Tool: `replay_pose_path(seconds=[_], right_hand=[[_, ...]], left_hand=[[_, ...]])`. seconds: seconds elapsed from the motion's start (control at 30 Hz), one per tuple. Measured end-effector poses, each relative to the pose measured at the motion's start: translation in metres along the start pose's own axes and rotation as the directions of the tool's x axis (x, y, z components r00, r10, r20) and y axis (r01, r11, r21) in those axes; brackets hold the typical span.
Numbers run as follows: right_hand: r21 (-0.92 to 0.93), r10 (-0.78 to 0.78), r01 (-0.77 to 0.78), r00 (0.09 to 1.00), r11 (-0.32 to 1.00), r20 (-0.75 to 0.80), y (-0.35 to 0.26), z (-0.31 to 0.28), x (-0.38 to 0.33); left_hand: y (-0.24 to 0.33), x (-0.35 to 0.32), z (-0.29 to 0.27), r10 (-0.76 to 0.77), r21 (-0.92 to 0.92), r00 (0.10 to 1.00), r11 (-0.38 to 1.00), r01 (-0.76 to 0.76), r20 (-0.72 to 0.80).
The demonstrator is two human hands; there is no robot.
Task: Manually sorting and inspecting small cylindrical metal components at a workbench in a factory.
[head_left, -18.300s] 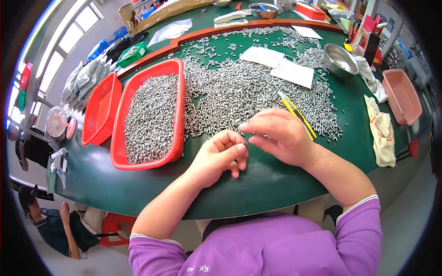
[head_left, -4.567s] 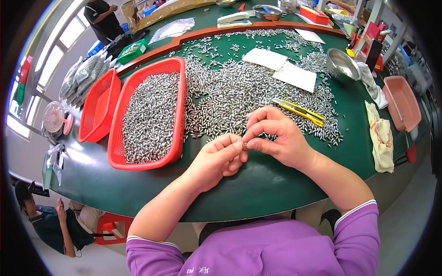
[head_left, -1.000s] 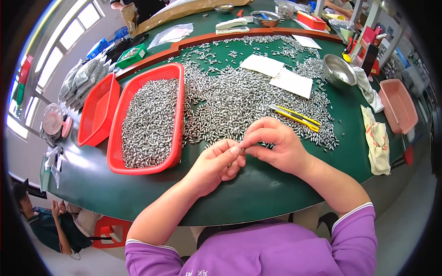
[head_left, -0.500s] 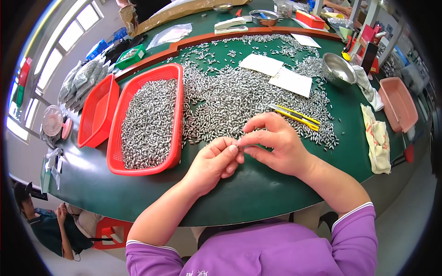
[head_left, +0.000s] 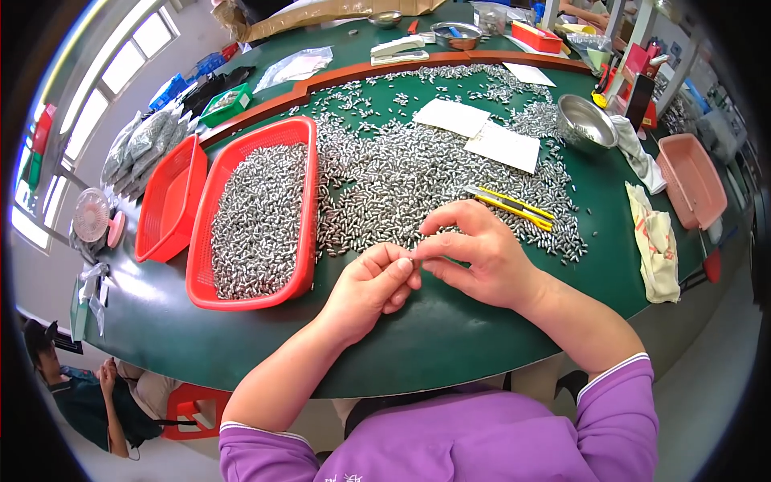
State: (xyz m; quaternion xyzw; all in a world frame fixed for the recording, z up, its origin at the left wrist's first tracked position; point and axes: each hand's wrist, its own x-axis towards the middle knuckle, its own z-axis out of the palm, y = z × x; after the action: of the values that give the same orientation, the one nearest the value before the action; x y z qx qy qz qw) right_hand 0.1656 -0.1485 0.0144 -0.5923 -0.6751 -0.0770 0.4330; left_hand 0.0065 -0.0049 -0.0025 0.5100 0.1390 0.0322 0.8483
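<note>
My left hand point(head_left: 365, 289) is closed, with thumb and forefinger pinched together on something too small to make out. Against its fingertips, the thumb and forefinger of my right hand point(head_left: 486, 255) also meet, and what lies between them is hidden. Both hands are over the near edge of a wide spread of small silvery, spindle-shaped metal pieces point(head_left: 385, 197). Left of them a red plastic basket point(head_left: 250, 303) is filled with the same kind of pieces. A yellow utility knife point(head_left: 522, 212) rests on the spread just beyond my right hand.
Two white cards point(head_left: 503, 148) lie on the pieces. A metal bowl point(head_left: 588, 122), a cloth point(head_left: 654, 245) and a pink tub point(head_left: 692, 183) are at the right. A second red basket point(head_left: 170, 201) stands at the left. A wooden strip point(head_left: 353, 74) borders the far side. Another person point(head_left: 96, 406) sits lower left.
Both hands stay together in nearly the same place, with only slight finger movement. The whole view has shifted a little.
</note>
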Motion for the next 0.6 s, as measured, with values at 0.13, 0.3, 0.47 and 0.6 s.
replay_pose_path(seconds=[0.13, 0.3, 0.47, 0.6], right_hand=[[-0.013, 0.074, -0.074, 0.997, 0.997, 0.014, 0.0030, -0.0009, -0.0020], [-0.111, 0.146, -0.152, 0.987, 0.982, -0.065, 0.0072, -0.0036, -0.0015], [-0.164, 0.190, -0.203, 0.977, 0.965, -0.095, 0.0090, -0.0009, -0.0018], [-0.185, 0.209, -0.214, 0.977, 0.959, -0.046, 0.0077, -0.0015, -0.0030]], left_hand=[[0.0017, 0.0001, 0.0003, 0.021, -0.009, 1.000, 1.000, -0.021, -0.002], [0.0033, 0.0005, 0.0006, 0.013, -0.034, 1.000, 0.999, -0.013, 0.001], [0.0045, -0.0009, -0.0008, 0.000, -0.055, 1.000, 0.998, 0.000, 0.005], [0.0038, 0.0001, -0.0009, -0.007, -0.077, 1.000, 0.997, 0.007, 0.002]])
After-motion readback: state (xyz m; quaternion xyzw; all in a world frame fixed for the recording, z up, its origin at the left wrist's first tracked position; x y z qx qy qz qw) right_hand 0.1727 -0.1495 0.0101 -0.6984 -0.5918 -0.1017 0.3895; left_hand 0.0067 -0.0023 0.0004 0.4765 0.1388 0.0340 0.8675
